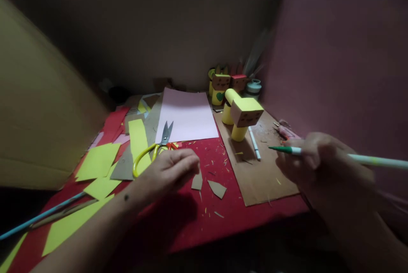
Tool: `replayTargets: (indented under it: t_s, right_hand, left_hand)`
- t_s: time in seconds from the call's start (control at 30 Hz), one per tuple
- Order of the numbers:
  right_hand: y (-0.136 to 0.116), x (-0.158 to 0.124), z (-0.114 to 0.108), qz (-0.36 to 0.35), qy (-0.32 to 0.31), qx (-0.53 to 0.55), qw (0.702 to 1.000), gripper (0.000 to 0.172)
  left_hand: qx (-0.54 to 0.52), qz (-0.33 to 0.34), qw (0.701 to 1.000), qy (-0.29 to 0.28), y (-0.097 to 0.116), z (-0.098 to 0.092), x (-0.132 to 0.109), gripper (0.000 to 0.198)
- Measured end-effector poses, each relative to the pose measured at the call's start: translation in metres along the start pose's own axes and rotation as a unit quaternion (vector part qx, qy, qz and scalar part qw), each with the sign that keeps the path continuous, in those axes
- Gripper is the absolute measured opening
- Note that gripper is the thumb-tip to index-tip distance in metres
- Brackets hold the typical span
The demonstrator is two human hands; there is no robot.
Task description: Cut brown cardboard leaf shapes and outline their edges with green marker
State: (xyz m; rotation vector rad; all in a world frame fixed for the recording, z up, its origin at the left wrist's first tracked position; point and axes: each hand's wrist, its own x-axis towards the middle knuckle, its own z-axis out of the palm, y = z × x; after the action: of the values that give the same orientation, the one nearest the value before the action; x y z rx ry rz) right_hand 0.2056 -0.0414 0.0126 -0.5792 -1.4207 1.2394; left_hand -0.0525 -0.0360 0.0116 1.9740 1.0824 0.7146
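Fingers [314, 154] of the right hand [321, 164] pinch a slim white-barrelled pen with a pointed green tip [376, 160]; the tip is directed left, above the right edge of a flat brown cardboard sheet [266, 190]. Fingers of the left hand [180, 164] are curled inward and closed together, positioned over a bench with a red surface [232, 226]. A yellow paper figure with a box-shaped cardboard head [247, 113] stands upright on the sheet, left of the pen tip and apart from it. A narrow white cylindrical stick [255, 144] lies beside the figure. Scissors with yellow handles [154, 150] lie beyond the left hand, blades parted and directed away; contact with that hand cannot be determined. Two small pointed cardboard pieces [217, 189] lie near the left fingertips. A pale pink paper sheet [189, 113] lies beyond the scissors. Yellow paper offcuts [98, 161] occupy the left side. At the rear stands a yellow figure bearing a green heart [219, 88].
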Motion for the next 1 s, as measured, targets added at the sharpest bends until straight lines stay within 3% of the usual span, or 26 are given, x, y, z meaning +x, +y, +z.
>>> replayTargets:
  t_s: [0.03, 0.1, 0.17, 0.2, 0.3, 0.43, 0.73, 0.87, 1.0]
  right_hand:
    - [0.0, 0.0, -0.001, -0.014, -0.001, -0.056, 0.998, 0.027]
    - [0.008, -0.003, 0.001, 0.05, -0.137, -0.217, 0.965, 0.021]
    - [0.024, -0.006, 0.007, 0.008, -0.246, -0.31, 0.918, 0.008]
    - [0.032, -0.007, 0.009, -0.031, -0.28, -0.337, 0.898, 0.011]
    - [0.052, -0.007, 0.011, -0.095, -0.32, -0.416, 0.846, 0.017]
    - [0.064, 0.001, 0.008, -0.141, -0.36, -0.445, 0.808, 0.023]
    - [0.073, 0.002, 0.015, -0.201, -0.323, -0.466, 0.799, 0.033]
    - [0.075, 0.002, 0.016, -0.201, -0.311, -0.487, 0.791, 0.029]
    - [0.075, 0.006, 0.012, -0.165, -0.301, -0.433, 0.834, 0.016]
  left_hand:
    - [0.001, -0.016, 1.0, -0.001, -0.002, -0.003, 0.002, 0.038]
    - [0.023, -0.029, 0.999, 0.0, -0.004, -0.007, 0.008, 0.029]
    - [0.063, -0.032, 0.998, 0.001, -0.006, -0.006, 0.014, 0.023]
    - [0.085, -0.034, 0.996, 0.0, -0.007, -0.005, 0.016, 0.022]
    - [0.141, -0.048, 0.989, -0.011, -0.017, 0.0, 0.017, 0.024]
    - [0.187, -0.046, 0.981, -0.035, -0.032, 0.008, 0.011, 0.016]
    - [0.268, -0.043, 0.961, -0.055, -0.046, 0.019, 0.007, 0.011]
    - [0.275, -0.04, 0.959, -0.045, -0.049, 0.022, 0.002, 0.011]
    - [0.261, -0.011, 0.965, -0.024, -0.044, 0.022, -0.004, 0.013]
